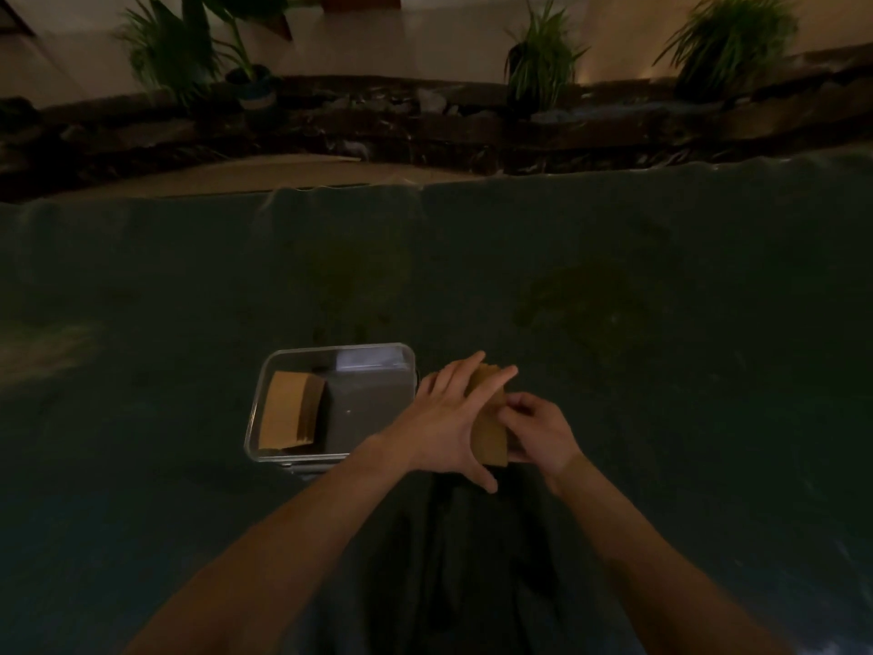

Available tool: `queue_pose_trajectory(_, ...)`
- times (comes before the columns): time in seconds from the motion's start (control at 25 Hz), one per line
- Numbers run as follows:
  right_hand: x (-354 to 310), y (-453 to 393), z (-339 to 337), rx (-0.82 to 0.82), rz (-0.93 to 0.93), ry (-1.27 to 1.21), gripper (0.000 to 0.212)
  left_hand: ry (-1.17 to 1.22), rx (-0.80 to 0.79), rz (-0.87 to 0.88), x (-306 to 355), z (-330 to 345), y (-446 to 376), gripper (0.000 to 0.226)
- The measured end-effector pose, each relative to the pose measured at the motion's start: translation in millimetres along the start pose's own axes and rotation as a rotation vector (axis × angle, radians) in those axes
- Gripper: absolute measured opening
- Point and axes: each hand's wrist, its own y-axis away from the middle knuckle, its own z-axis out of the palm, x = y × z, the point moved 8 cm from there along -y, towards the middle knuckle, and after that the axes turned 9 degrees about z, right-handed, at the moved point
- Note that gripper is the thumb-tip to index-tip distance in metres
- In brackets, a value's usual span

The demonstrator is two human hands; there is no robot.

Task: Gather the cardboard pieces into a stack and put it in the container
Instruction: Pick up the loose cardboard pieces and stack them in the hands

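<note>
A clear plastic container (pixel 264 399) sits on the dark cloth just left of my hands. Inside it, against the left wall, lies a stack of brown cardboard pieces (pixel 289 411). Right of the container I hold a second cardboard stack (pixel 491 439) on edge between both hands. My left hand (pixel 449 418) presses flat against its left face, fingers spread over the top. My right hand (pixel 538 430) grips its right side with curled fingers. Most of that stack is hidden by my hands.
A dark green cloth (pixel 614 300) covers the wide surface, creased near my body. Beyond its far edge run a dark stone border (pixel 425 130) and potted plants (pixel 543 59). The scene is dim.
</note>
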Motion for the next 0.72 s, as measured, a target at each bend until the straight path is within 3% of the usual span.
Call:
queue_pose_trajectory(0.08, 0.6, -12.9, 1.3, 0.025, 0.020, -0.046, 0.013, 0.319, 0.133, -0.140, -21.0, -1.4, 6.1, 0.122)
queue_pose_trajectory(0.2, 1.3, -28.2, 7.2, 0.050, 0.025, -0.085, 0.014, 0.793, 0.448, -0.455, -61.8, 14.1, 18.1, 0.069)
queue_pose_trajectory(0.28, 0.1, -36.1, 11.8, 0.054, 0.028, -0.085, 0.017, 0.849, 0.435, -0.607, -76.0, 29.3, 16.2, 0.039)
queue_pose_trajectory(0.36, 0.4, -41.8, 11.5, 0.065, 0.042, -0.090, 0.018, 0.935, 0.391, -0.687, -81.7, 40.1, 10.0, 0.030)
queue_pose_trajectory(0.52, 6.9, -57.2, 1.3, 0.121, 0.101, -0.040, 0.031, 0.922, 0.372, -0.730, -87.8, 44.3, -6.6, 0.028)
queue_pose_trajectory(0.72, 8.2, -77.6, -9.5, 0.245, 0.100, 0.075, 0.042, 0.691, 0.332, -0.796, -95.2, 41.9, -22.6, 0.028)
